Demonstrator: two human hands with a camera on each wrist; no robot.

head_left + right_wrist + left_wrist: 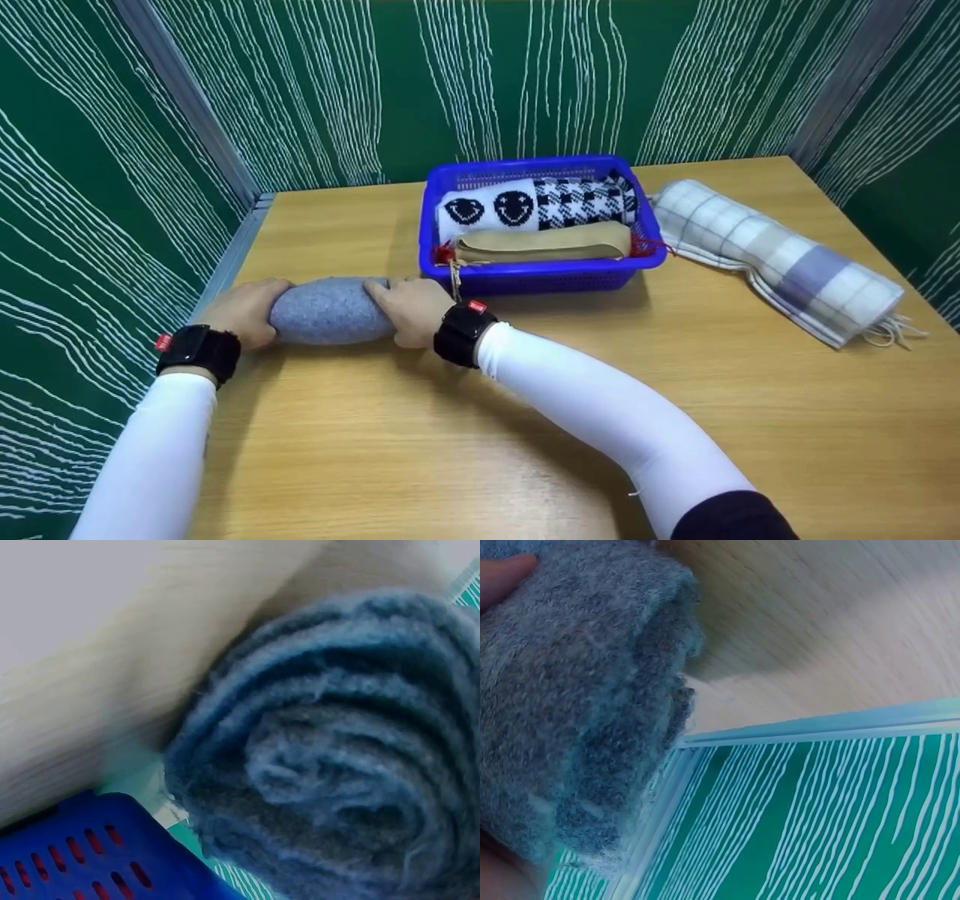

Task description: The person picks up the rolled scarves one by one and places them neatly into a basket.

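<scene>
A grey rolled woollen cloth [330,311], which looks like a scarf, is held crosswise between both hands left of the basket. My left hand [241,311] grips its left end, and my right hand [414,309] grips its right end. The right wrist view shows the spiral layers of the roll's end [322,757]. In the left wrist view the other end [562,690] sits between a fingertip and another part of the hand. Whether the roll touches the table cannot be told.
A blue plastic basket [525,281] holds a black-and-white patterned roll [517,206] and a beige roll [544,244] with red at its ends. A plaid rolled scarf [780,255] with fringe lies right on the wooden table [450,465]. Green walls [397,75] enclose the table.
</scene>
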